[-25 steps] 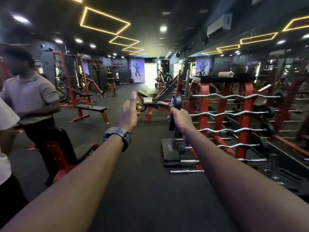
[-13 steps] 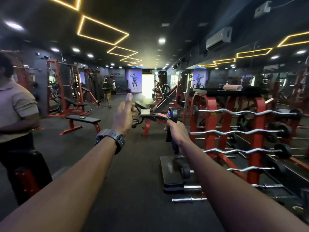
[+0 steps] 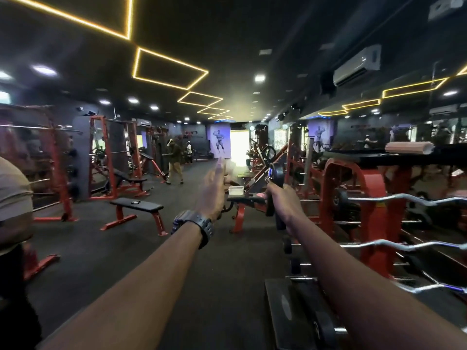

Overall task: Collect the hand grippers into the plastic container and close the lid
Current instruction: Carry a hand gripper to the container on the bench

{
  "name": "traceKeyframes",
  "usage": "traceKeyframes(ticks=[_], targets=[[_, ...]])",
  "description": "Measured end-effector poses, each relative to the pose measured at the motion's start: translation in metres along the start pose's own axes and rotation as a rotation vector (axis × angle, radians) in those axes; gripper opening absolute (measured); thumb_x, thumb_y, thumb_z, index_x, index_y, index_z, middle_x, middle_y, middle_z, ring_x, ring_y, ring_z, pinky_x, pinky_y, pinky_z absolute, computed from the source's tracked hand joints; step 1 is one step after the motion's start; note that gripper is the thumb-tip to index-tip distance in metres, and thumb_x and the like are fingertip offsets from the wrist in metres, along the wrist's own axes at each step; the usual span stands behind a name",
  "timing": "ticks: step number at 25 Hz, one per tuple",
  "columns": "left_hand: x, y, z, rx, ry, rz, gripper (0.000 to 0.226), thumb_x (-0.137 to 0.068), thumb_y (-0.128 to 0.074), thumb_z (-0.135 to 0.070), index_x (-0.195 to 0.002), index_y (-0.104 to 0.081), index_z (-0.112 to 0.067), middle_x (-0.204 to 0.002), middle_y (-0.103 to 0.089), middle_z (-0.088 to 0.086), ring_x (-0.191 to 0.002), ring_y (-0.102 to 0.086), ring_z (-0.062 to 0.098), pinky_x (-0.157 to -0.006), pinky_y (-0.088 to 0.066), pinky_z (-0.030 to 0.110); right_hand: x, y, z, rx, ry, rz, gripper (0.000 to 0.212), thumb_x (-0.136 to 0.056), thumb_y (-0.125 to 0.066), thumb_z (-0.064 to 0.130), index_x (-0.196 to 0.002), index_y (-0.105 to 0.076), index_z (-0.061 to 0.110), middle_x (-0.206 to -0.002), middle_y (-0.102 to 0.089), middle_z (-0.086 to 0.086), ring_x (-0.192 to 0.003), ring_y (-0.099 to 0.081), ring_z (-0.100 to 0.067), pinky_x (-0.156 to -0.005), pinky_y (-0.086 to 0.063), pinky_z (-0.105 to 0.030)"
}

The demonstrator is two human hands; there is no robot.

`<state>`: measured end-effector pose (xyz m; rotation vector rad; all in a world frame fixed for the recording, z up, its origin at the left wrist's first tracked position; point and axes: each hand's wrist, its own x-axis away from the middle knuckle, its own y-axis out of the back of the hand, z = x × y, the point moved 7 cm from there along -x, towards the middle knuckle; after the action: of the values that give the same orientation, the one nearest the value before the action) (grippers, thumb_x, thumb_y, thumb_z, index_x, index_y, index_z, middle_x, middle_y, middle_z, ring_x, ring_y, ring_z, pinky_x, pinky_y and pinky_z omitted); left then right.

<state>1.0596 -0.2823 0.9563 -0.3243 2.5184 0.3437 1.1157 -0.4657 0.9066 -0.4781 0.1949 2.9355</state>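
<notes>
Since prev. frames view has tilted up w/ more ceiling showing, and plastic container (image 3: 236, 190) now sits clearer betw. the two hands, on a red-framed tabletop (image 3: 246, 199) ahead. Right hand (image 3: 283, 198): grip closed round black hand gripper (image 3: 274, 190), spring end up. Left hand (image 3: 213, 190): grip open, fingers extended, blurred, holding nothing; watch (image 3: 199, 224) on wrist; 2nd gripper (image 3: 136, 202) lying on flat bench (image 3: 137, 207), far left.

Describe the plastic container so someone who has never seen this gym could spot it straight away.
Start at the red rack of curl bars on the right, then look left past the right hand with its hand gripper. Between the two raised hands, farther down the aisle, stands a dark bench pad on red legs. The plastic container sits on it: small, pale and translucent, the only light box among dark and red equipment.
</notes>
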Motion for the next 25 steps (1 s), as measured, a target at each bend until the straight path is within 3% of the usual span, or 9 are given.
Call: traceKeyframes(ticks=[2,4,8,11,14,17,21,24,25], targets=[[-0.059,-0.009,0.038,0.034,0.026,-0.036,0.060,-0.099,-0.023,-0.063,-0.100,-0.062,-0.017,-0.083,-0.060,0.000,-0.080,-0.055,0.022,-0.078,-0.045,0.036,-0.065,-0.017,-0.022,-0.026,-0.027,0.050,0.035,-0.079,-0.055,0.042,-0.090,-0.068,0.012,-0.086,-0.071,-0.004,-0.080,-0.063,-0.020,-0.067,-0.048,-0.034],[-0.117,-0.013,0.075,0.060,0.059,-0.080,0.055,-0.102,-0.025,-0.060,-0.090,-0.058,-0.019,-0.083,-0.060,-0.001,-0.075,-0.055,0.015,-0.071,-0.044,0.027,-0.129,-0.032,-0.039,-0.056,-0.042,0.059,0.033,-0.077,-0.055,0.041,-0.087,-0.069,0.013,-0.084,-0.071,-0.003,-0.079,-0.062,-0.021,-0.070,-0.047,-0.033],[-0.206,-0.017,0.149,0.082,0.097,-0.135,0.054,-0.101,-0.028,-0.062,-0.092,-0.057,-0.018,-0.084,-0.060,-0.001,-0.074,-0.053,0.013,-0.067,-0.041,0.024,-0.232,-0.074,-0.067,-0.061,-0.041,0.083,0.023,-0.081,-0.054,0.035,-0.080,-0.068,0.017,-0.081,-0.071,-0.005,-0.074,-0.061,-0.021,-0.067,-0.046,-0.034],[-0.272,-0.022,0.211,0.077,0.092,-0.156,0.053,-0.103,-0.028,-0.059,-0.091,-0.057,-0.017,-0.086,-0.060,0.000,-0.076,-0.054,0.012,-0.068,-0.043,0.025,-0.308,-0.114,-0.100,-0.029,-0.046,0.089,0.026,-0.070,-0.055,0.041,-0.078,-0.064,0.018,-0.080,-0.069,-0.005,-0.080,-0.061,-0.025,-0.081,-0.053,-0.048],[-0.342,-0.021,0.270,0.080,0.073,-0.140,0.048,-0.106,-0.026,-0.051,-0.091,-0.056,-0.017,-0.086,-0.059,0.000,-0.076,-0.053,0.011,-0.070,-0.042,0.025,-0.380,-0.158,-0.133,-0.019,-0.076,0.075,0.038,-0.065,-0.056,0.044,-0.083,-0.067,0.012,-0.082,-0.071,-0.007,-0.084,-0.065,-0.029,-0.084,-0.055,-0.050],[-0.428,-0.015,0.339,0.087,0.086,-0.118,0.049,-0.106,-0.027,-0.051,-0.098,-0.057,-0.013,-0.088,-0.058,0.001,-0.077,-0.052,0.011,-0.070,-0.042,0.023,-0.463,-0.208,-0.163,-0.002,-0.095,0.038,0.039,-0.060,-0.057,0.048,-0.067,-0.073,0.013,-0.074,-0.075,-0.006,-0.084,-0.070,-0.032,-0.090,-0.055,-0.053],[-0.546,-0.011,0.416,0.089,0.109,-0.096,0.056,-0.098,-0.031,-0.068,-0.097,-0.060,-0.020,-0.095,-0.063,0.001,-0.087,-0.060,0.017,-0.085,-0.046,0.036,-0.565,-0.264,-0.186,-0.034,-0.113,0.020,0.034,-0.055,-0.057,0.050,-0.049,-0.069,0.019,-0.060,-0.066,0.004,-0.076,-0.061,-0.023,-0.087,-0.052,-0.051],[-0.629,-0.027,0.479,0.062,0.167,-0.032,0.068,-0.073,-0.035,-0.087,-0.093,-0.062,-0.028,-0.112,-0.065,0.004,-0.120,-0.062,0.037,-0.109,-0.045,0.055,-0.643,-0.299,-0.213,-0.044,-0.113,0.007,0.030,-0.070,-0.060,0.044,-0.058,-0.068,0.017,-0.064,-0.066,0.001,-0.074,-0.059,-0.021,-0.076,-0.046,-0.041],[-0.656,-0.035,0.503,0.062,0.175,-0.021,0.065,-0.071,-0.036,-0.087,-0.091,-0.062,-0.031,-0.114,-0.065,0.004,-0.122,-0.061,0.038,-0.111,-0.044,0.056,-0.672,-0.310,-0.226,-0.043,-0.113,-0.001,0.028,-0.077,-0.059,0.038,-0.062,-0.068,0.017,-0.066,-0.066,0.000,-0.074,-0.059,-0.020,-0.074,-0.044,-0.038]])
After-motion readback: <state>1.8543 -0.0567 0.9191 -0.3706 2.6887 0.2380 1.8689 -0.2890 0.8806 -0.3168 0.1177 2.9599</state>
